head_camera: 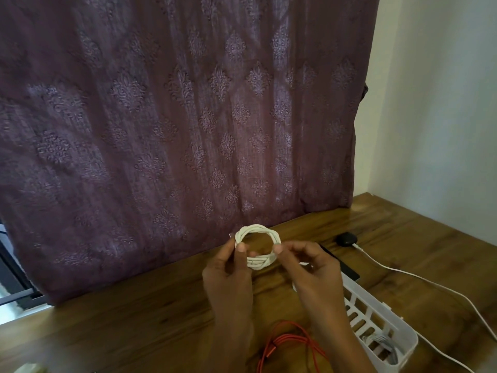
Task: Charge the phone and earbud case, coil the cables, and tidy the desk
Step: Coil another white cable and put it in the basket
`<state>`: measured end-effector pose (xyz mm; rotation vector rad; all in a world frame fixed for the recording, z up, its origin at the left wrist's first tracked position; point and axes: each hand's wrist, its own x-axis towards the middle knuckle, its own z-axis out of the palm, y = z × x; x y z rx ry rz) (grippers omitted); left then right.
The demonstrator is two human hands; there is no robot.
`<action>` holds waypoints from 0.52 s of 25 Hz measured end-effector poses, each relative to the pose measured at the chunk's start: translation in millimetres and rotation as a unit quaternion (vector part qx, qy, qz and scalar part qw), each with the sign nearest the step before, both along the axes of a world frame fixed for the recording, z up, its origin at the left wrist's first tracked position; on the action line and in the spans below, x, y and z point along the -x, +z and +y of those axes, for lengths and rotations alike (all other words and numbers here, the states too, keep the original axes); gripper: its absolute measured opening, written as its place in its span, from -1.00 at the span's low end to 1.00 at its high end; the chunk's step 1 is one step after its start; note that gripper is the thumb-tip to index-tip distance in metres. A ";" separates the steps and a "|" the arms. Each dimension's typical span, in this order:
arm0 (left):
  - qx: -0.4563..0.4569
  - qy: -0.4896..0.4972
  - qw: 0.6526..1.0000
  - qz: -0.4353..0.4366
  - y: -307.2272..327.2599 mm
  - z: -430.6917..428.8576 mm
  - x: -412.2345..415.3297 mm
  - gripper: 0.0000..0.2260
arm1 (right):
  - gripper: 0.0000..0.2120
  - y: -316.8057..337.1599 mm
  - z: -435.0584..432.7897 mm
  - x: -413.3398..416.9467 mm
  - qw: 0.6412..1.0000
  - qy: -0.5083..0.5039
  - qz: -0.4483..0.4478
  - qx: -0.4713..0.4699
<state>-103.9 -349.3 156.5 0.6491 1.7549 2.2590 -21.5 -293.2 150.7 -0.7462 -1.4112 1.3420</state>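
Both hands up over the brown wooden desk [166,300], pinching a tightly wound white cable coil [257,247] between them: left hand [228,273] gripping the left side of the ring with thumb on the rim, right hand [309,265] gripping the right side the same way. Coil held upright in the air, facing the camera, clear of the desktop. Lots of clutter around though. Loose red cable [285,343] looped on the desk right below the wrists, partly hidden by the forearms. White slotted plastic basket [376,324] just right of the right forearm, with a grey-white bundle of cord [377,341] down in its near end, seen through the slots, hard to tell much more. Flat black phone-like slab [347,267] poking out behind the right hand, mostly blocked. Small dark rounded earbud case [347,239] farther back on the right, with a thin white charging cable [430,284] plugged in and trailing off toward the right edge of the desk. Purple patterned curtain [174,117] hanging behind everything, hem resting at the desk's back edge, plain pale wall [443,103] off to the right.
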 end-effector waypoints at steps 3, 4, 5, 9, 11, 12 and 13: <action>0.002 -0.027 0.999 -0.019 0.2 1.4 -3.1 -0.83 | -0.96 -3.9 -1.1 3.9 1.000 0.005 -0.013 -0.007; 0.013 -0.024 1.000 -0.003 0.3 0.6 -2.2 -0.82 | -0.92 -3.0 0.4 3.8 1.000 0.016 -0.010 0.003; 0.029 -0.017 0.999 0.021 0.5 0.0 -0.8 -0.81 | -0.86 -0.7 2.7 2.8 0.999 0.033 0.001 0.019; 0.067 0.013 0.996 0.063 -0.2 -2.9 3.4 -0.78 | -0.82 13.9 14.8 -9.7 0.997 0.080 -0.009 -0.014; 0.073 0.016 0.996 0.056 -2.0 -4.3 5.2 -0.77 | -0.85 18.2 21.4 -19.0 0.990 0.061 -0.076 -0.098; 0.076 0.012 0.996 0.052 -2.7 -4.7 5.4 -0.76 | -0.83 18.3 24.6 -23.5 0.983 0.041 -0.114 -0.138; 0.078 0.008 0.996 0.050 -2.6 -5.3 5.2 -0.76 | -0.83 17.5 27.6 -26.6 0.974 0.019 -0.143 -0.176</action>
